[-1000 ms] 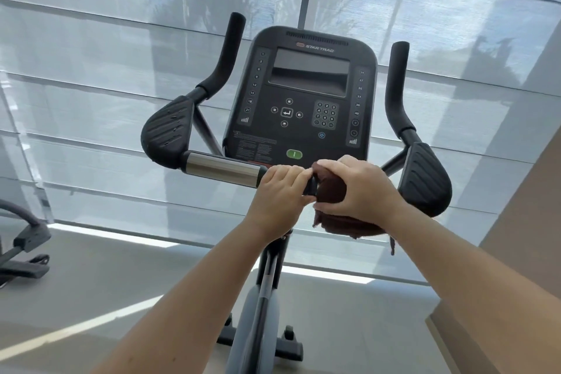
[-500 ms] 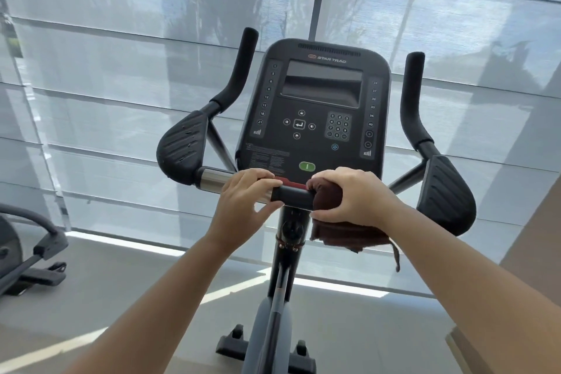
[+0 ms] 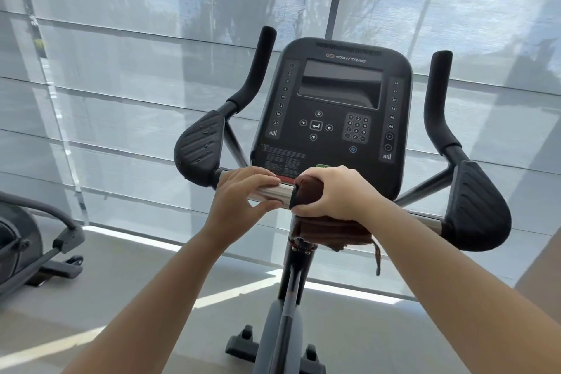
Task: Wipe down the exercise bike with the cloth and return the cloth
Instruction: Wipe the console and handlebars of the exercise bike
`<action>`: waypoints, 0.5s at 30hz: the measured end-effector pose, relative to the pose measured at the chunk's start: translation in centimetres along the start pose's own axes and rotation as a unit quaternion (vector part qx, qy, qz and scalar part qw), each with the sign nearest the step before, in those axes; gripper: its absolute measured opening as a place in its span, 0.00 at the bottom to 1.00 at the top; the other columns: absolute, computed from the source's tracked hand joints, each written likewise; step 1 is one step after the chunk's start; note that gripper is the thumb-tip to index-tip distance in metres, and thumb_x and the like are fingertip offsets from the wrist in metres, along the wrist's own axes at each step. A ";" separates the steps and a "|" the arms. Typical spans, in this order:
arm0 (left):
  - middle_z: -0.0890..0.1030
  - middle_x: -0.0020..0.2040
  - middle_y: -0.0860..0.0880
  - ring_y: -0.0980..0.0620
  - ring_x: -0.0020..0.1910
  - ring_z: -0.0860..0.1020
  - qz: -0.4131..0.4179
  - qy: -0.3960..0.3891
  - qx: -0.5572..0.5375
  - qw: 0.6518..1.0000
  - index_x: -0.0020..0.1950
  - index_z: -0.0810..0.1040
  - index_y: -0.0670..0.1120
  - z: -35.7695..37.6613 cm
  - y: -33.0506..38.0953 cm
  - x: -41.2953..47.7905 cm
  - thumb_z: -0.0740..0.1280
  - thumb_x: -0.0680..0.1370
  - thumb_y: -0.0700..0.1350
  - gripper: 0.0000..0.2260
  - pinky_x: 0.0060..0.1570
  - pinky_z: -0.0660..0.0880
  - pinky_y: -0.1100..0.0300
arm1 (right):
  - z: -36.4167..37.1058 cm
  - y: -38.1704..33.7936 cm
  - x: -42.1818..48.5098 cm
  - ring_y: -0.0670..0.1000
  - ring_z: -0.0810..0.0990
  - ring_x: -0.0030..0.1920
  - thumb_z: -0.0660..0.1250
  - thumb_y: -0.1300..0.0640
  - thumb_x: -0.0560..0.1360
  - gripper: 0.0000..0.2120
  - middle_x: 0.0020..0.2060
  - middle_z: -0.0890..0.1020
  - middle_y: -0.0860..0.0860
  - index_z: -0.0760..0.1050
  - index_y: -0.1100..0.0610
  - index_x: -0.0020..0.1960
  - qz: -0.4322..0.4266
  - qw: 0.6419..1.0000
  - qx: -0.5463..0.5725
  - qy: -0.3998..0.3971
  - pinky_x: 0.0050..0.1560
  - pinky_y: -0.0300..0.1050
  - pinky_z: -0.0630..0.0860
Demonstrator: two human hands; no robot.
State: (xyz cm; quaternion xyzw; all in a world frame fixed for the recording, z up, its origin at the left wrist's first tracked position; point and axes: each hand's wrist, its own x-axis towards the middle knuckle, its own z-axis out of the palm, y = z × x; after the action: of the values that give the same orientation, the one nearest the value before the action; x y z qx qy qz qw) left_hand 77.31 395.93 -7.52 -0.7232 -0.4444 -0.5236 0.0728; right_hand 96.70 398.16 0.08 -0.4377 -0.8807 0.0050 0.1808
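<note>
Cloth (image 3: 331,231) sits bunched over the middle of the handlebar on the exercise bike (image 3: 296,276), just below the console (image 3: 331,118). The right hand (image 3: 334,194) is curled tight around it, and loose folds and a frayed strand hang beneath. The left hand (image 3: 243,194) clasps the chrome bar (image 3: 274,193) just beside it, fingers over the top and thumb underneath.

The wipe looks to be mid-course. The handlebar is being worked and nothing shows which parts are already clean. The pads, grips and console probably remain, and the seat is out of view. Returning the cloth is not yet done, and its proper place is not shown.

The cloth is dark brown, soft and towel-like. The chrome bar is smooth, round and mirror-bright. The left elbow pad (image 3: 197,149) and right elbow pad (image 3: 476,206) are black, paddle-shaped and ribbed, with a matt, rubbery look. The console is a rounded black slab with a glossy screen and flat printed keys. The left upright grip (image 3: 258,67) and right upright grip (image 3: 437,94) are curved, matt and apparently foam-covered.
</note>
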 end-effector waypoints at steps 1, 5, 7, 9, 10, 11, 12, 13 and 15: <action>0.80 0.51 0.53 0.53 0.52 0.76 0.001 0.001 0.002 1.000 0.52 0.81 0.47 -0.1 -0.2 0.0 0.73 0.66 0.49 0.15 0.55 0.69 0.54 | 0.8 0.0 -0.3 0.50 0.76 0.46 0.70 0.36 0.63 0.25 0.45 0.79 0.45 0.74 0.43 0.57 -0.024 0.998 -0.041 0.050 0.48 0.46 0.74; 0.81 0.52 0.52 0.53 0.52 0.76 0.005 -0.003 0.012 1.000 0.53 0.81 0.46 -0.4 -0.6 -0.2 0.76 0.67 0.46 0.16 0.55 0.70 0.52 | 6.1 0.4 -1.9 0.56 0.76 0.35 0.68 0.43 0.66 0.27 0.44 0.80 0.56 0.73 0.55 0.61 -0.091 0.909 -0.256 0.317 0.34 0.47 0.76; 0.81 0.52 0.52 0.52 0.53 0.77 0.000 0.005 0.020 1.000 0.54 0.81 0.46 -0.7 -1.1 -0.3 0.75 0.67 0.47 0.16 0.57 0.70 0.52 | 6.5 0.6 -1.6 0.56 0.76 0.35 0.68 0.43 0.66 0.28 0.44 0.80 0.57 0.73 0.55 0.62 -0.106 0.891 -0.272 0.349 0.33 0.47 0.76; 0.81 0.53 0.52 0.52 0.54 0.77 0.001 0.002 0.024 1.000 0.54 0.81 0.46 -1.0 -1.4 -0.4 0.74 0.68 0.47 0.16 0.58 0.69 0.53 | 5.3 -0.1 -1.2 0.57 0.77 0.36 0.73 0.41 0.62 0.33 0.44 0.80 0.56 0.73 0.54 0.62 -0.092 0.924 -0.225 0.295 0.36 0.48 0.77; 0.81 0.53 0.52 0.52 0.53 0.77 0.004 0.000 0.024 1.000 0.54 0.81 0.46 -1.1 -1.4 -0.3 0.74 0.67 0.47 0.16 0.58 0.68 0.54 | 4.0 -0.6 -0.8 0.56 0.77 0.39 0.74 0.39 0.61 0.34 0.45 0.79 0.54 0.73 0.51 0.63 -0.074 0.953 -0.179 0.235 0.40 0.48 0.77; 0.81 0.52 0.52 0.52 0.53 0.77 0.005 -0.004 0.024 1.000 0.54 0.81 0.46 -1.2 -1.4 -0.2 0.75 0.67 0.46 0.16 0.58 0.68 0.55 | 2.6 -1.0 -0.3 0.54 0.77 0.43 0.73 0.38 0.61 0.33 0.47 0.78 0.51 0.72 0.47 0.63 -0.041 0.983 -0.113 0.141 0.46 0.47 0.76; 0.81 0.52 0.51 0.52 0.53 0.77 0.006 -0.007 0.024 1.000 0.53 0.81 0.46 -1.3 -1.3 -0.2 0.75 0.67 0.46 0.16 0.57 0.68 0.55 | 1.4 -1.2 0.1 0.52 0.76 0.47 0.72 0.36 0.62 0.31 0.48 0.78 0.47 0.71 0.43 0.62 -0.008 0.998 -0.042 0.049 0.50 0.46 0.73; 0.81 0.52 0.51 0.52 0.53 0.77 0.005 -0.008 0.024 1.000 0.53 0.80 0.45 -1.4 -1.3 -0.2 0.75 0.67 0.46 0.16 0.57 0.68 0.56 | 0.6 -1.2 0.6 0.49 0.75 0.50 0.72 0.36 0.62 0.29 0.49 0.79 0.45 0.71 0.41 0.60 0.007 1.000 0.011 -0.008 0.52 0.44 0.72; 0.81 0.53 0.52 0.53 0.53 0.77 0.006 -0.007 0.025 1.000 0.53 0.81 0.45 -1.5 -1.3 -0.3 0.73 0.68 0.47 0.16 0.58 0.68 0.58 | 0.2 -1.1 1.1 0.48 0.75 0.51 0.72 0.36 0.62 0.27 0.49 0.79 0.43 0.72 0.40 0.59 0.000 0.998 0.050 -0.027 0.54 0.43 0.72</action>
State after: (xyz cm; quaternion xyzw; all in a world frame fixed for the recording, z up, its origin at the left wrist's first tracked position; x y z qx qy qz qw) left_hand 75.32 395.67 -7.55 -0.7278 -0.4531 -0.5068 0.0906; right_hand 95.24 398.36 0.41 -0.4279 -0.8840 0.0607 0.1779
